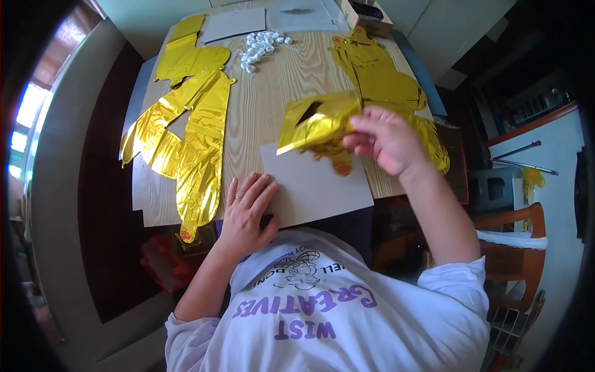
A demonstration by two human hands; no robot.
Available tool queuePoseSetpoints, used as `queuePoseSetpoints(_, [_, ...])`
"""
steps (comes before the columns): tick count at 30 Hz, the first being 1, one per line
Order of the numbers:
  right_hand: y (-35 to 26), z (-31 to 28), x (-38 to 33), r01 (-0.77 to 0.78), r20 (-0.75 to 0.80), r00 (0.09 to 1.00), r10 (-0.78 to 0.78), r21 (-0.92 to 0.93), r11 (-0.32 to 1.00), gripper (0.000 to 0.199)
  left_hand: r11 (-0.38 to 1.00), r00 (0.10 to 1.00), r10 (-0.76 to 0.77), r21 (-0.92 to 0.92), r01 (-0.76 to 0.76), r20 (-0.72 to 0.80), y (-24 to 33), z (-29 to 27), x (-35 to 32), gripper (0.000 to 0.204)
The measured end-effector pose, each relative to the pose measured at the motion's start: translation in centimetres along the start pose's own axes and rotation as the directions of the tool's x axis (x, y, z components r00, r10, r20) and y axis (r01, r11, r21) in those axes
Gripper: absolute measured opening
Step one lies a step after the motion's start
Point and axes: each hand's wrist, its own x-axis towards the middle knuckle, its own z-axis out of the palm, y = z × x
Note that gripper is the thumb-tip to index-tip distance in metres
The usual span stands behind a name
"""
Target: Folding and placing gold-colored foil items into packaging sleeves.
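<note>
My right hand [387, 141] pinches the edge of a folded gold foil balloon [325, 121] between thumb and fingers. The balloon hangs above a pale rectangular sheet [322, 195] at the table's near edge, with a dark gap showing in its foil. My left hand [249, 211] lies flat at the left side of that sheet, fingers stretched out, a ring on one finger. Left of it, a flat gold foil balloon [204, 136] reaches over the near table edge, its red-marked tab hanging down.
Another gold foil piece [192, 60] lies at the far left, and more gold foil balloons [381, 71] are spread on the right. Small white rolls [263, 46] are heaped at the back, near a white board [235, 25]. A box [367, 23] holding a dark object stands back right.
</note>
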Motion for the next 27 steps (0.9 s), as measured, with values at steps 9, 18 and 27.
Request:
queuePoseSetpoints(9, [-3.0,1.5,-3.8,0.150,0.142,0.977,-0.160,0.080,0.985,0.011,0.996,0.998,-0.005,-0.092,-0.002,-0.067,0.6,0.0,-2.8,0.060])
queuePoseSetpoints(18, [10.8,-2.2,-5.0,-0.372,-0.004,0.928,0.372,-0.022,0.928,0.011,0.979,0.921,0.083,-0.139,-0.146,-0.382,0.2,-0.8,-1.9,0.027])
queuePoseSetpoints(27, [8.6,-1.1,-6.5,-0.071,-0.160,0.978,-0.136,-0.860,0.505,0.025,0.936,0.940,0.342,-0.083,-0.342,-0.006,1.7,0.7,5.3,0.050])
